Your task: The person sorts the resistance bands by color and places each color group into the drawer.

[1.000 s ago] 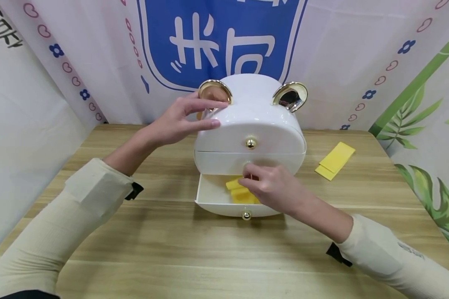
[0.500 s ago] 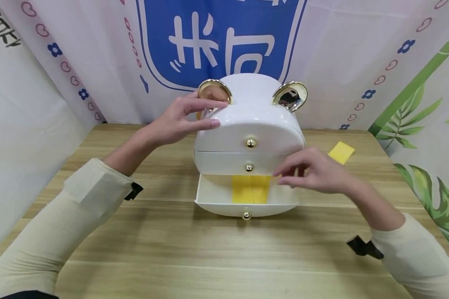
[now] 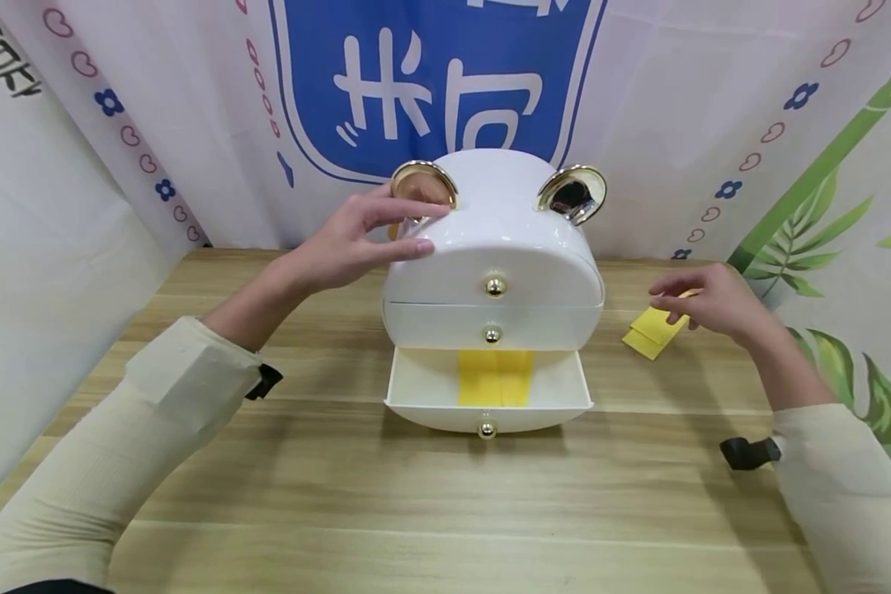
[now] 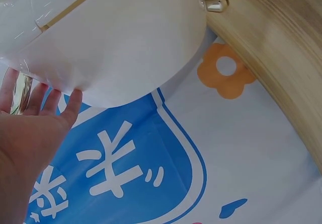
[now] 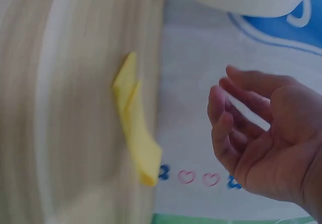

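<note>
A white storage box (image 3: 501, 198) with rounded top, gold ears and gold knobs stands on the table. My left hand (image 3: 352, 239) rests on its upper left side by the left ear (image 3: 425, 183), fingers extended; the left wrist view shows those fingertips (image 4: 74, 100) against the shell. The bottom drawer (image 3: 419, 386) is pulled out, with flat yellow pieces (image 3: 495, 378) lying side by side inside. Over on the right, my right hand (image 3: 720, 301) hovers above folded yellow pieces (image 3: 644, 337), cloth or paper. Its fingers are loosely bent with nothing between them, apart from the yellow (image 5: 133, 123) in the right wrist view.
Two upper drawers, with knobs (image 3: 495, 286), are closed. The wooden table (image 3: 327, 487) extends in front of the box. A printed curtain (image 3: 661, 124) hangs close behind it, and leaf-patterned cloth (image 3: 846, 239) borders the right side.
My right hand has let go of the yellow piece in the drawer and moved right, to above the other yellow pieces. The piece in the drawer now lies flat. My left hand stays put.
</note>
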`<state>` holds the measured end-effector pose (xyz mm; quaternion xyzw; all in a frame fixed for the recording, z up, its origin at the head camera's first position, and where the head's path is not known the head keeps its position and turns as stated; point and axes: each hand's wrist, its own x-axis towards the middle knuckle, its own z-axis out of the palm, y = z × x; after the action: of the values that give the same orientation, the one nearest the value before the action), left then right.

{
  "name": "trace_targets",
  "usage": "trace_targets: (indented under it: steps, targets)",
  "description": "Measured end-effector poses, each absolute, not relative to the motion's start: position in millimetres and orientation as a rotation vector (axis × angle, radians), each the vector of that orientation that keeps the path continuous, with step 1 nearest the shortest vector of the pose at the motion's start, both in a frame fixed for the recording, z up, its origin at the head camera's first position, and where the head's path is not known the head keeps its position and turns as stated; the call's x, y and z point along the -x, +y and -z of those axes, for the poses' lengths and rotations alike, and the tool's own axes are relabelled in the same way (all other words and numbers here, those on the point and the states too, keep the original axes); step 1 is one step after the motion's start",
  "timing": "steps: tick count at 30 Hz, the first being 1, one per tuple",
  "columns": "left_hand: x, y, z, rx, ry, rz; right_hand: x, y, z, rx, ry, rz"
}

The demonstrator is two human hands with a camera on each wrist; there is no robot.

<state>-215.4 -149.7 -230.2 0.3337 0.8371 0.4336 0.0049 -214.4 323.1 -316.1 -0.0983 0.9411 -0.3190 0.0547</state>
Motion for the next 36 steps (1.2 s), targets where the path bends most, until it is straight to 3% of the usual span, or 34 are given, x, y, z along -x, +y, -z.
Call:
trace_targets:
  steps: [14, 24, 36]
  targets:
    - [217.2, -151.9, 230.8, -1.050, 2.634, -1.347, 251.6, 363.8, 350.1, -0.147, 2.918, 0.770]
    - [215.5, -150.2, 230.6, -1.054, 2.626, -1.350, 256.1, 378.6, 374.0, -0.097, 3.037, 0.823]
    - [216.5, -150.8, 230.7, -1.059, 2.632, -1.332, 250.9, 357.7, 349.1, -0.125, 3.021, 1.113]
